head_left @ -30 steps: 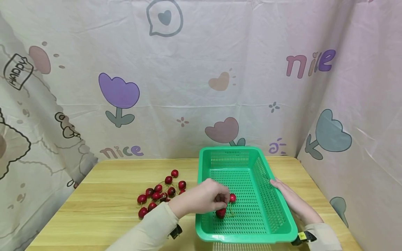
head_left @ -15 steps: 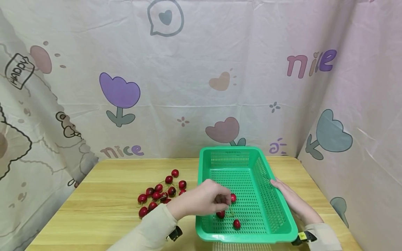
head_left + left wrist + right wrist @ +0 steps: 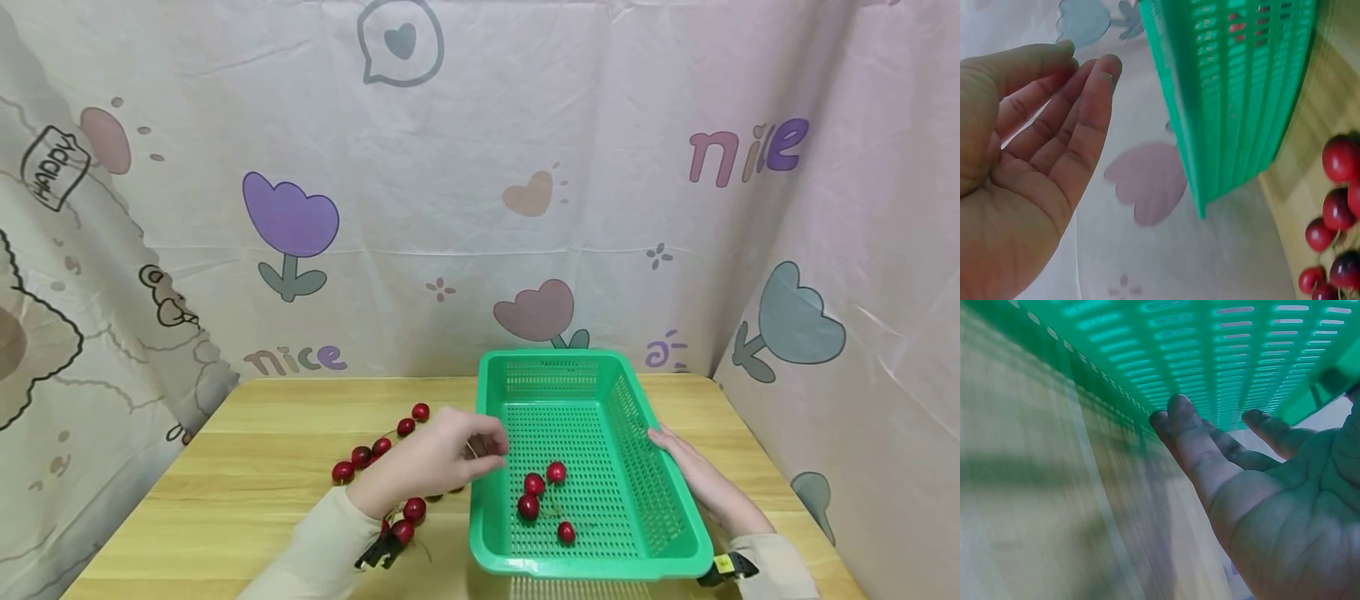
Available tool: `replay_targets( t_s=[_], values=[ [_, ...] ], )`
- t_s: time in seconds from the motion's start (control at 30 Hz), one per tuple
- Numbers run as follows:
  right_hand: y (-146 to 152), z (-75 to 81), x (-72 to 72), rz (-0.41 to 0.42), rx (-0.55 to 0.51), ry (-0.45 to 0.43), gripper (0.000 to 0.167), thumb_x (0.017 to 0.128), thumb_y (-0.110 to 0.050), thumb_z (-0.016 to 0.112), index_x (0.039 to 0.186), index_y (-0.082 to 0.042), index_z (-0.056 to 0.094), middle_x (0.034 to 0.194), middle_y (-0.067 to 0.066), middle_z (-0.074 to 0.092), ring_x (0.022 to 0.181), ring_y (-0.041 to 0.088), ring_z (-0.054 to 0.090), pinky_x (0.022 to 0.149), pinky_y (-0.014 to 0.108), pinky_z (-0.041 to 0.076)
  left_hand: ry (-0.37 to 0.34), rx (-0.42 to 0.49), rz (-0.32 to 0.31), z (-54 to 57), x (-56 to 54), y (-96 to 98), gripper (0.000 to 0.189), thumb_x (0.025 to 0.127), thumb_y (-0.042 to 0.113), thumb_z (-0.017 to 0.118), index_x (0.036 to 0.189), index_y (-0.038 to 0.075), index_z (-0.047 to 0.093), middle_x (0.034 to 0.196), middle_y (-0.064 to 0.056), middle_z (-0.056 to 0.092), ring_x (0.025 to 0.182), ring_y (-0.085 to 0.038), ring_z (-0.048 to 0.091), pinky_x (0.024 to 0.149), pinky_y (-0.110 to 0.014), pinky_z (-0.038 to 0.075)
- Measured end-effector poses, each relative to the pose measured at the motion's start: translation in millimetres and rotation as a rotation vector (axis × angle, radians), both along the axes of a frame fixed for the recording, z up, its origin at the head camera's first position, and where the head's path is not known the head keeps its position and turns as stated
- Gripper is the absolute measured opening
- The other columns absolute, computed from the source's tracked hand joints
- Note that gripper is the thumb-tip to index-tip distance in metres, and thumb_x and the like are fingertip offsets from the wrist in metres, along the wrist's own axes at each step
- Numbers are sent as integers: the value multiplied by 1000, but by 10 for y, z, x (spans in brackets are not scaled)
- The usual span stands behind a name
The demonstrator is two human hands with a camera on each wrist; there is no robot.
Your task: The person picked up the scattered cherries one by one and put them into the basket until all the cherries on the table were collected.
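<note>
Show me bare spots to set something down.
Bare: the table between its left edge and the loose cherries; the far end of the green basket, beyond its four cherries. Crowded: below the left hand, where loose cherries lie, and the basket's right side, where the right hand rests.

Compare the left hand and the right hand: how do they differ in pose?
The left hand holds nothing and is apart from the green basket, while the right hand touches its right side. The left hand's fingers curve inward; the right hand's fingers look straighter. Both are bare, with cream sleeves and black devices at the wrists.
</note>
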State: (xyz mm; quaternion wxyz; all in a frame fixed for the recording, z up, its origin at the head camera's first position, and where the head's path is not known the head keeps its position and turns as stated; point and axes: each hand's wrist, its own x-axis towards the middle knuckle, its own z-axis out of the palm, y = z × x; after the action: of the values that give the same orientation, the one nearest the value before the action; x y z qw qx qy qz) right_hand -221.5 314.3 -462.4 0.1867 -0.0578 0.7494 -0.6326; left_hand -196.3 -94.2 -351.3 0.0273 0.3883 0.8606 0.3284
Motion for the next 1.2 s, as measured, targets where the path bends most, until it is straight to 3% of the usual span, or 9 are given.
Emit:
replay_targets(
  t_s=[0.3,0.5,0.7,1.03,1.2],
  values=[
    [10,4,-7,14,1,14,80,115,-55,29,173,-14,-7,149,36,45,109,25,72,92,47,65,51,92,123,38,-12,-446,5,98,9,77,96,13,75,86,4,76,78,0,67,73,-23,61],
    [8,11,-1,3,1,-7,81,115,-56,30,172,-14,-8,144,30,51,108,24,72,92,46,65,55,97,221,-9,14,-735,6,96,8,78,97,14,75,87,5,76,78,-1,67,71,-23,61],
    [-5,16,11,-5,-4,-23,82,114,-57,31,173,-15,-9,146,31,50,110,25,71,94,45,64,14,59,334,-117,61,-1020,8,96,10,78,98,17,75,89,7,75,79,-2,68,71,-23,60],
    [-9,13,5,7,-3,-12,80,115,-56,30,173,-15,-8,152,36,43,112,24,70,94,45,64,-23,14,429,-357,157,-1458,7,94,10,79,97,15,74,88,8,75,78,0,66,69,-23,58],
    [-9,0,5,-1,-2,-17,80,115,-56,30,173,-17,-8,155,35,40,113,26,69,95,45,63,21,-66,487,-497,179,-1607,13,90,7,82,92,17,74,86,11,74,79,0,65,71,-24,58]
  ],
)
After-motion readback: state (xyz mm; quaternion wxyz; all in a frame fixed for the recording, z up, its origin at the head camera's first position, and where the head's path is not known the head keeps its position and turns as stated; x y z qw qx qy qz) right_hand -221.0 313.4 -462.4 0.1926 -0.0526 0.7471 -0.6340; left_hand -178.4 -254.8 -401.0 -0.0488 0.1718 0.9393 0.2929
